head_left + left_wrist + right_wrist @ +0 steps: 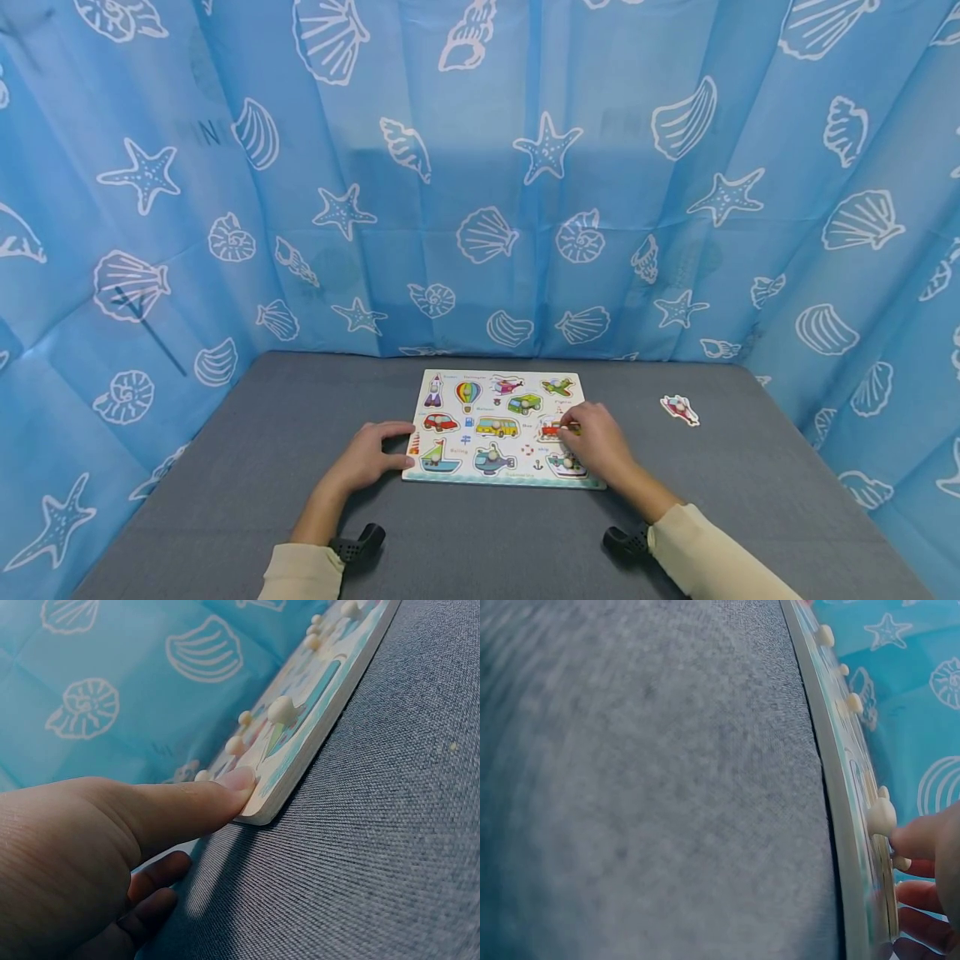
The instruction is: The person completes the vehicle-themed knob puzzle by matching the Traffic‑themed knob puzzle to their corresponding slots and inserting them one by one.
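A wooden knob puzzle board [480, 377] with vehicle pieces lies flat on the table. My left hand [366, 454] is at its left edge, and in the left wrist view the straight thumb [187, 806] rests on the board's near corner. My right hand [598, 437] pinches the knob of a red puzzle piece [550, 430], which looks like a train, at the board's right side. Fingers partly hide this piece. In the right wrist view, the thumb is beside a pale ship-side knob [881, 816], and the fingers are at the board's surface.
A loose red-and-white puzzle piece [680, 409] lies on the grey table [480, 542] to the right of the board. A blue shell-patterned curtain [480, 167] stands behind and at the sides. Each wrist wears a black band.
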Available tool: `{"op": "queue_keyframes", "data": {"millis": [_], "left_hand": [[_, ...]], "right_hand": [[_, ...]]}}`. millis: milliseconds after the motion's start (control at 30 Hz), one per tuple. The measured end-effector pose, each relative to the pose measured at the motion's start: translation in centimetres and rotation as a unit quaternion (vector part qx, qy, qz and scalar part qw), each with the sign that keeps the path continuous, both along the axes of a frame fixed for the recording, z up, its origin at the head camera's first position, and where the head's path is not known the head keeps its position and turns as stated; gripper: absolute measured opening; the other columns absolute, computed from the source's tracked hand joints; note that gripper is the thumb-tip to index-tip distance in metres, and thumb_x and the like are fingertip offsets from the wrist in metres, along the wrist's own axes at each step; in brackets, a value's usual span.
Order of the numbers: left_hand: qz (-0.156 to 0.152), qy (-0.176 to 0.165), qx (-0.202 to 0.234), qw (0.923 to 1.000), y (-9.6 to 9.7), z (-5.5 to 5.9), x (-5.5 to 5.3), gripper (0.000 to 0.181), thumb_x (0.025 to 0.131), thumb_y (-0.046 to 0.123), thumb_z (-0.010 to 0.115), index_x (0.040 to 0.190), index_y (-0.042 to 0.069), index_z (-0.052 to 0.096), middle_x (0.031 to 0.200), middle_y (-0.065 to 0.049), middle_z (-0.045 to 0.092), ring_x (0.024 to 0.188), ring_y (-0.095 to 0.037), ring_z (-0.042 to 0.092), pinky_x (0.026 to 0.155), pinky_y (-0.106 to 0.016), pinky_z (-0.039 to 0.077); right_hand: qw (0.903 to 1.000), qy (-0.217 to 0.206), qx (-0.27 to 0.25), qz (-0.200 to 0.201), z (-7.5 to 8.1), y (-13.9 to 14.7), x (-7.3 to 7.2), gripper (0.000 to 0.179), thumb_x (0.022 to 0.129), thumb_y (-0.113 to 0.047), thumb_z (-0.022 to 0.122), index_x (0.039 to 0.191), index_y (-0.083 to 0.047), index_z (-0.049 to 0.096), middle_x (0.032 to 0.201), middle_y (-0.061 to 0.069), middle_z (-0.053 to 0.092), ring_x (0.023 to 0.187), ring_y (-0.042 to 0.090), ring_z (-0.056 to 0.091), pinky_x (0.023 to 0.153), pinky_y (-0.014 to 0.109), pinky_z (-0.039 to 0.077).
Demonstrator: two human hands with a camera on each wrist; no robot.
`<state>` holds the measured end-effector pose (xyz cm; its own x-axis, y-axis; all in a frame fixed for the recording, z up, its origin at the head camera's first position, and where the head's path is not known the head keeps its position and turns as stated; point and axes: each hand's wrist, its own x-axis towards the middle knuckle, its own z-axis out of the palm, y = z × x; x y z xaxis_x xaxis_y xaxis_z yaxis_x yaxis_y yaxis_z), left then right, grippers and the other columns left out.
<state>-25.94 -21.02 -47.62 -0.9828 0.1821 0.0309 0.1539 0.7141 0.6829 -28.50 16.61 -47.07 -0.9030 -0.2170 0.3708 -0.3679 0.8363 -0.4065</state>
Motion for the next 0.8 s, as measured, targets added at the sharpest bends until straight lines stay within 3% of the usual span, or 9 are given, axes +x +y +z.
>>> {"op": "queue_keyframes", "data": {"millis": [800], "left_hand": [[-0.007,0.003,0.006,1.0,-0.12,-0.13,-0.11,0.048,0.078,0.018,0.082,0.124,0.013,0.067,0.13,-0.006,0.06,0.127,-0.031,0.047,0.104,-0.054,0.033]], "right_hand": [[0.9998,-0.007,0.012,-0.014,0.0,-0.77,-0.12,0.009,0.08,-0.013,0.077,0.077,-0.013,0.068,0.081,-0.001,0.061,0.078,0.018,0.051,0.071,0.039,0.042]]}}
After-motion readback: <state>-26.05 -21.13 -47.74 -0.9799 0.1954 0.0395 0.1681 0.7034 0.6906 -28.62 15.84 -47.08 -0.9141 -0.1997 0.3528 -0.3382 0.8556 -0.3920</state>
